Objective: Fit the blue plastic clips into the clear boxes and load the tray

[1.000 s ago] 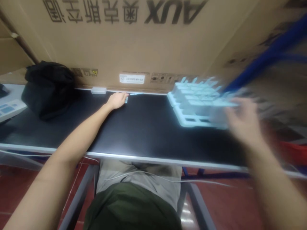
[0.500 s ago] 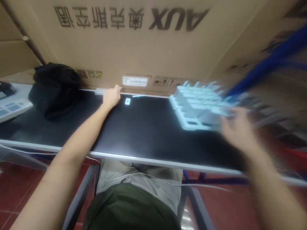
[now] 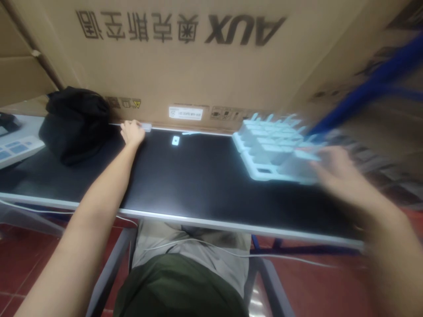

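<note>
My left hand [image 3: 132,133] rests at the back edge of the black tabletop, fingers curled downward. It touches or covers the left part of a small translucent whitish strip [image 3: 146,127]; what lies under its fingers is hidden. On the right side stands a pale-blue plastic rack [image 3: 261,174] with rows of block-like compartments and thin prongs sticking up. My right hand [image 3: 342,174] is at the rack's right end, thumb by the front corner block. Motion blurs its fingers, so their grip is unclear. A small light-coloured tag with a dark dot [image 3: 176,141] lies between the hands.
Behind the table [image 3: 198,176] rises a large cardboard box [image 3: 185,70] with upside-down AUX print. A black cloth bundle [image 3: 77,125] and a white device with blue panels [image 3: 20,147] are at left. A blue metal bar [image 3: 366,94] slants at right. A thin pale strip [image 3: 191,133] lies behind the tag.
My left hand has moved left along the back edge, uncovering the right part of the translucent strip. My right hand has shifted slightly right at the rack's end. The rack stays about where it was.
</note>
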### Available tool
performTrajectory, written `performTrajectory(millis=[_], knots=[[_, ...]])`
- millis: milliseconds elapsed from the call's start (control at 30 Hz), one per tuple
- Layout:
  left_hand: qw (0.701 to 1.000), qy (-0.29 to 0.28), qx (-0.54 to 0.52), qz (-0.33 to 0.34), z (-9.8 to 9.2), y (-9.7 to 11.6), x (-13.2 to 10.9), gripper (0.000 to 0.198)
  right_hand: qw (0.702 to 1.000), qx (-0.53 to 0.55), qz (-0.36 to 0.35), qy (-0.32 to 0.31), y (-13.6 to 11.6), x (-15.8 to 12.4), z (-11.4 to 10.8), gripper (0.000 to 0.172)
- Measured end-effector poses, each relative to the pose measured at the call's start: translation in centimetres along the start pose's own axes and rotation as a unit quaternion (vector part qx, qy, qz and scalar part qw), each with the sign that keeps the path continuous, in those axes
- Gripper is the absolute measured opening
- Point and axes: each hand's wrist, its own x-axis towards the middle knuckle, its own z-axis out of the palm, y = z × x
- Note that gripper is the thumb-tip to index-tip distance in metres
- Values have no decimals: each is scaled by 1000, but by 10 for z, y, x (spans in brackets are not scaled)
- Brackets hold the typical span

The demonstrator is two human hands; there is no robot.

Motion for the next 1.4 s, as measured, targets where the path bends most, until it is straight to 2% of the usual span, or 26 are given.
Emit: performTrajectory(millis=[100,200,300,433,500,800,1000,1100,1167,1233,1300,1333,1367,1400], knots=[[1000,-6,-3,26,3,-2,1,33,998,23,-51,-33,-3,5,2,35],[999,-15,1,37,4,-1,0,36,996,18,-88,-7,-6,8,3,30],[999,-26,6,45,3,2,-2,37,995,2,-100,26,-6,7,3,38],[998,-27,8,51,2,3,-4,36,998,-20,-45,48,-4,3,1,51],[998,-25,6,51,2,4,-4,36,998,-14,-11,53,-5,3,-1,53],[995,-48,41,83,3,9,-7,36,995,-14,32,96,-22,5,-11,40],[987,-75,43,135,8,11,-4,39,997,12,29,75,-30,5,-16,29],[981,-89,31,170,7,16,-8,35,996,20,43,73,-31,7,-17,31],[976,-96,22,195,5,21,-12,32,993,0,47,108,-35,8,-18,33],[969,-98,17,228,2,27,-18,31,978,-28,52,201,-46,13,-19,31],[960,-94,13,264,0,36,-24,32,957,-35,28,286,-68,23,-19,25],[955,-91,11,283,0,41,-27,33,955,-26,-2,296,-84,30,-16,23],[949,-90,10,303,0,47,-31,35,960,-11,-47,274,-102,39,-10,23],[942,-91,12,322,0,52,-34,36,971,8,-103,216,-122,49,-1,24]])
